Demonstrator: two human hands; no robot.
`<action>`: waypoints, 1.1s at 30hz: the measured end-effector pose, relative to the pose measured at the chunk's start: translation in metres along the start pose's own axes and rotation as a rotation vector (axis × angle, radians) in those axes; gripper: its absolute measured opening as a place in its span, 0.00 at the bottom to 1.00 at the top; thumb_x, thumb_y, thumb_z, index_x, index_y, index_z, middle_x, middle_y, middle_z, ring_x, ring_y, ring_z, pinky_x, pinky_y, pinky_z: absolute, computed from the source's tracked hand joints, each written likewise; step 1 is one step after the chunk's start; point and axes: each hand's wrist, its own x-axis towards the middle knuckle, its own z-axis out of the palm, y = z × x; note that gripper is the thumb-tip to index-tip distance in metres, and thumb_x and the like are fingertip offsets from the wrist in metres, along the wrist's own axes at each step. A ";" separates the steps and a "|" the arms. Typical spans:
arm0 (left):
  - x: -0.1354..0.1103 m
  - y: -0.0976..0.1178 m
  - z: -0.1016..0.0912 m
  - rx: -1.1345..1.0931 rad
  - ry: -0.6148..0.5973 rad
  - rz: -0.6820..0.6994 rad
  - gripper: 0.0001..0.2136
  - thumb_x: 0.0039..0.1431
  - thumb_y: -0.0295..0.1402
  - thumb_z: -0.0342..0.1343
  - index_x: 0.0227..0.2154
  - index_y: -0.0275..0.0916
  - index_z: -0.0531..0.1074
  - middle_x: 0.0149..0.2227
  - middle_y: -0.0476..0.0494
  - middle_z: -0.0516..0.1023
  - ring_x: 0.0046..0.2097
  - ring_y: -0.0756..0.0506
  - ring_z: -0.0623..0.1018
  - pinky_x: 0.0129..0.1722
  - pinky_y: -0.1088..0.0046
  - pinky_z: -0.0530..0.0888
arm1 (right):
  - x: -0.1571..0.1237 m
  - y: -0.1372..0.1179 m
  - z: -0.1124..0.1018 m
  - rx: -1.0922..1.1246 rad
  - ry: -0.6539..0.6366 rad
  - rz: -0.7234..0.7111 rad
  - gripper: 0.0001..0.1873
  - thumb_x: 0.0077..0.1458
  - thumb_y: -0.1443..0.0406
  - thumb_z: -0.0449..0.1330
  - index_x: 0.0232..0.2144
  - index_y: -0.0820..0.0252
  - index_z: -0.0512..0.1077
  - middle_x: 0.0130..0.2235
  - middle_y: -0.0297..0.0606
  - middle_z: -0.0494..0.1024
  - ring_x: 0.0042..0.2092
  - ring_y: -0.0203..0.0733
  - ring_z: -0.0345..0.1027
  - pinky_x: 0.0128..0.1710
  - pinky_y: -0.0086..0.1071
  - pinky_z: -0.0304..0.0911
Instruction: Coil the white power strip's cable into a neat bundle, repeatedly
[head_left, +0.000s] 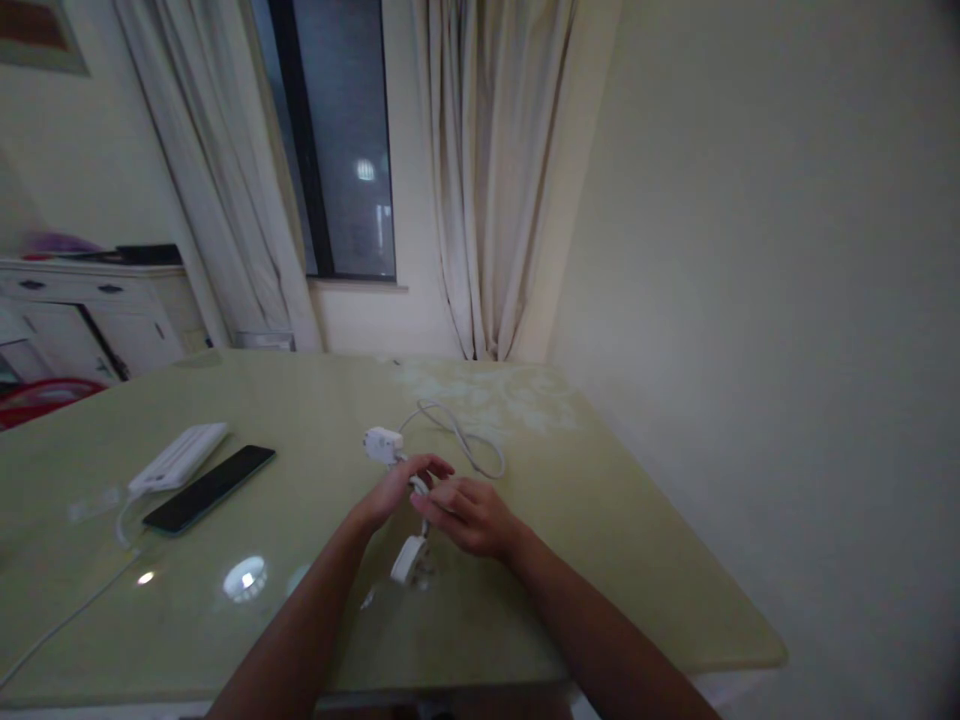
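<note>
Between my hands is a bunched white cable (419,486), a short wound section of it showing at the fingers. My left hand (396,488) is closed around this bundle from the left, thumb and fingers curled. From the right, my right hand (474,514) pinches the same cable, its fingers bent over it. A white power adapter (384,444) sits just beyond my left hand. Below the hands a white plug (409,559) hangs tilted from the cable, slightly blurred. A loose loop of thin white cord (459,431) lies on the table past my fingers.
A dark phone (210,489) and a white power bank (180,457) lie at the left of the pale green table (637,560). Another white cord (71,618) runs to the left edge. The wall (750,300) borders the table on the right; curtains (495,180) hang behind.
</note>
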 end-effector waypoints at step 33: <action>0.014 -0.013 0.029 -0.308 0.108 -0.123 0.29 0.66 0.53 0.40 0.36 0.36 0.80 0.31 0.41 0.81 0.32 0.46 0.76 0.33 0.70 0.70 | -0.004 0.004 -0.003 0.001 0.274 0.469 0.24 0.65 0.68 0.53 0.62 0.55 0.65 0.48 0.46 0.73 0.51 0.47 0.70 0.61 0.54 0.64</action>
